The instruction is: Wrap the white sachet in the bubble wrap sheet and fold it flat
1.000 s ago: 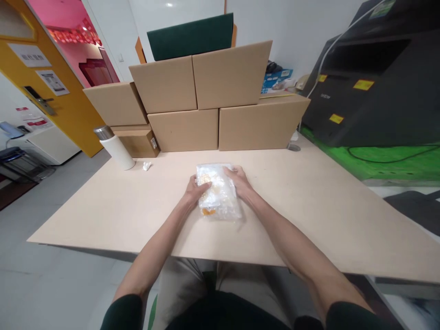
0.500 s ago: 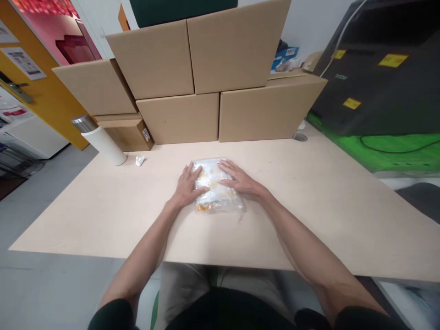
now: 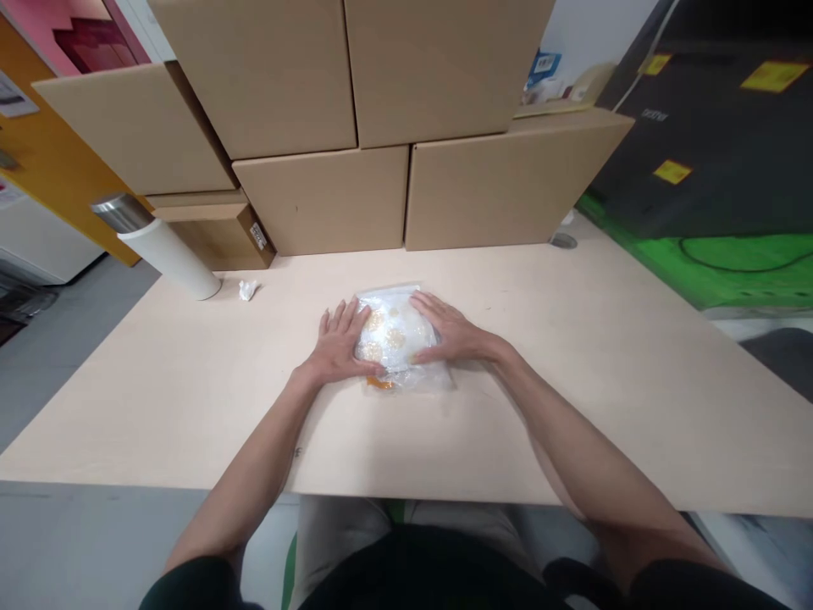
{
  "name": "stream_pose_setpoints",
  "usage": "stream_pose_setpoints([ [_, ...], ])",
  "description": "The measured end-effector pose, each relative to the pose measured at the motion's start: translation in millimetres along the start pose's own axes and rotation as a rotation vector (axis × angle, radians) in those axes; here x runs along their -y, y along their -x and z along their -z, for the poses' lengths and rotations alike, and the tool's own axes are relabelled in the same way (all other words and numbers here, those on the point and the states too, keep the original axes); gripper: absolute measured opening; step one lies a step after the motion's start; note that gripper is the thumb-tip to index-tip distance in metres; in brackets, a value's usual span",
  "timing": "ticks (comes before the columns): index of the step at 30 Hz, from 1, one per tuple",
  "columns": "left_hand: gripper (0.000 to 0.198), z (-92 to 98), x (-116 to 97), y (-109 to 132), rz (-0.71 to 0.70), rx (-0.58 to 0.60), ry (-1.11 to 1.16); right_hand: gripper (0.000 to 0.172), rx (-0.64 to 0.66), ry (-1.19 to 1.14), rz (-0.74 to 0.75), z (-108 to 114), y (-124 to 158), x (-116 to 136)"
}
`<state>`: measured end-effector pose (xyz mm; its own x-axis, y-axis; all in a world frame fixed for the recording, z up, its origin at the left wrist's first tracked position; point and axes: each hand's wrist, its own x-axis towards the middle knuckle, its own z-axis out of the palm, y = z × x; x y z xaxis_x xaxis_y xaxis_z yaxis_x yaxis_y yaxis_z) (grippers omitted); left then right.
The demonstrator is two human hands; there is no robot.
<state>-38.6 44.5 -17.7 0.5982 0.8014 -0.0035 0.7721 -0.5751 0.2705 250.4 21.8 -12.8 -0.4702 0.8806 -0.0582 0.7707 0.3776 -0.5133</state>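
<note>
A clear, shiny plastic packet (image 3: pixel 395 335) lies flat on the table in front of me. Pale yellowish round patches show through it, and an orange bit (image 3: pixel 379 383) sits at its lower left edge. My left hand (image 3: pixel 341 343) rests along the packet's left side, fingers spread and thumb on its lower left part. At the opposite side, my right hand (image 3: pixel 454 330) touches the packet's right edge, with its fingers stretched forward and its thumb apart near the lower right. What exactly is inside the plastic I cannot make out.
Cardboard boxes (image 3: pixel 323 207) are stacked along the table's (image 3: pixel 190 407) back edge. A white bottle with a metal cap (image 3: pixel 174 254) stands back left, near a crumpled white tissue (image 3: pixel 248 290). At the right is a large dark machine (image 3: pixel 711 144) on a green surface (image 3: pixel 755 284).
My hands have moved outward, from lying over the packet to its two sides, uncovering more of it. The view has tipped slightly downward. The packet has stayed about where it was.
</note>
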Motion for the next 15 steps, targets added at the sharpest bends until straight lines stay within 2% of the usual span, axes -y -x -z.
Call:
stream_pose_setpoints([
  [3, 0.122, 0.9, -3.7, 1.1, -0.017, -0.033, -0.009, 0.113, -0.02, 0.047, 0.027, 4.9, 2.9, 22.5],
  [6, 0.12, 1.2, -6.4, 0.9, -0.024, -0.049, -0.017, 0.084, -0.171, 0.103, 0.127, -0.2, -4.8, 52.3],
  [8, 0.119, 0.8, -7.1, 0.5, -0.012, -0.051, -0.023, 0.078, -0.24, 0.166, 0.1, -9.0, -16.8, 66.0],
  [12, 0.12, -0.4, -5.1, 1.4, 0.005, -0.036, -0.022, 0.081, -0.243, 0.281, -0.113, -26.9, -39.7, 65.5],
  [15, 0.115, -1.3, -7.5, 1.8, -0.015, -0.078, -0.017, 0.078, -0.275, 0.327, -0.138, -34.3, -44.2, 55.3],
])
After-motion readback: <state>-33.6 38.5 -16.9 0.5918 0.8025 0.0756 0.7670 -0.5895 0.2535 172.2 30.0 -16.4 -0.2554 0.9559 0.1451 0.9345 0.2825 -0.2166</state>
